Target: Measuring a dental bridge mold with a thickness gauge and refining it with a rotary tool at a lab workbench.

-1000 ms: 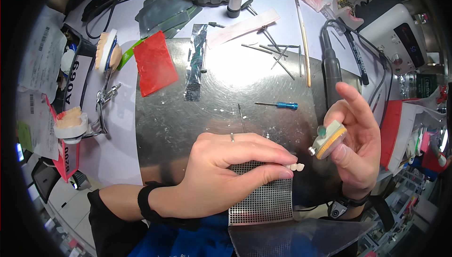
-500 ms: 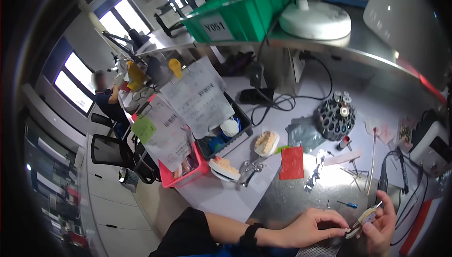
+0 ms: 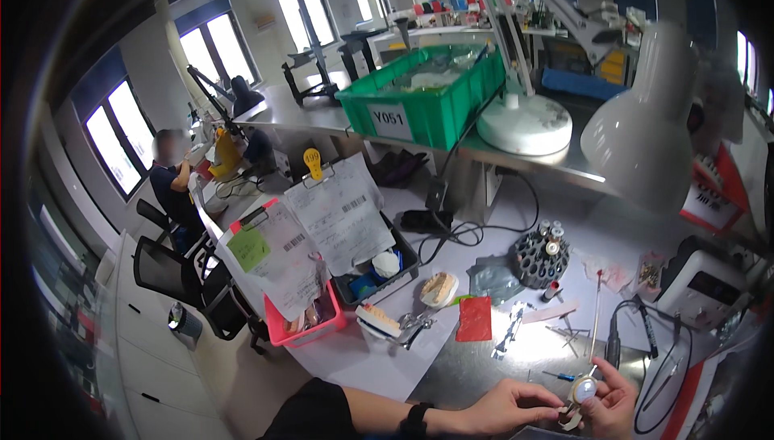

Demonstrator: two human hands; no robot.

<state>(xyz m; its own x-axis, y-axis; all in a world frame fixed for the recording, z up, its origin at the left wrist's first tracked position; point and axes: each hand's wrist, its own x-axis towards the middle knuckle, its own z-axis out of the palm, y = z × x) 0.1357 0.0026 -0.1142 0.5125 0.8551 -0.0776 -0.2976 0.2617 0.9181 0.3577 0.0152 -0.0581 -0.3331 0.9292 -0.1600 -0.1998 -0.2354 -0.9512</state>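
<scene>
At the lower right my right hand (image 3: pixel 617 409) holds a small dial caliper gauge (image 3: pixel 584 390) with a round white face, its fingers wrapped round the side and top. My left hand (image 3: pixel 512 409) comes in from the left with thumb and forefinger pinched at the gauge's lower jaws. A tiny pale tooth-coloured piece seems to sit between those fingertips; its exact shape is too small to make out. Just beyond the gauge lies a blue-handled screwdriver (image 3: pixel 558 375) on the metal worktop. A red square sheet (image 3: pixel 474 319) and a dental cast (image 3: pixel 438 289) lie farther off.
Another cast (image 3: pixel 379 321) stands beside a metal articulator (image 3: pixel 415 327). Pink (image 3: pixel 302 333) and black (image 3: pixel 411 267) trays bear clipboards at left. Behind are a grey bur holder (image 3: pixel 540 259), a green bin (image 3: pixel 419 97) and a lamp (image 3: pixel 645 118). A handpiece (image 3: pixel 613 347) and control box (image 3: pixel 705 283) stand right.
The view has tilted up, showing more of the room. The gauge has turned so its dial face shows more fully, and both hands remain together at it.
</scene>
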